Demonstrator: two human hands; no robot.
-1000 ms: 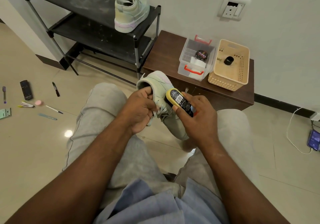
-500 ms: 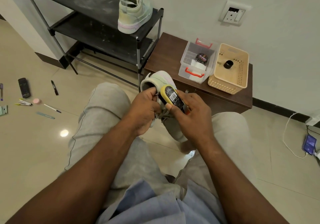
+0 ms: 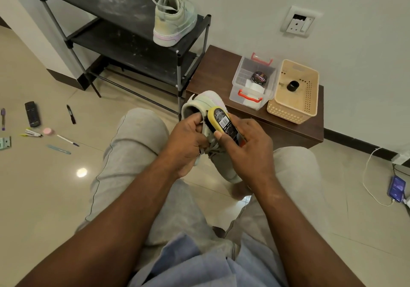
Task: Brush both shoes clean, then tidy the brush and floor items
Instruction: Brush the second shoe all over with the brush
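I hold a pale green sneaker (image 3: 205,101) between my knees, heel up and toe down. My left hand (image 3: 186,140) grips its collar and laces. My right hand (image 3: 244,144) grips a yellow-backed shoe brush (image 3: 219,120) with a black label, pressed against the sneaker's side near the opening. The matching sneaker (image 3: 173,20) stands upright on the top shelf of the black shoe rack (image 3: 111,0).
A brown low cabinet (image 3: 213,69) carries a clear box (image 3: 253,82) with a polish tin and a beige basket (image 3: 292,91). On the floor at left lie a remote (image 3: 32,113), pens, a marker (image 3: 71,114) and small items. A phone (image 3: 397,188) charges at right.
The brush in my right hand has slid left and up along the sneaker toward its opening. My left hand keeps its grip.
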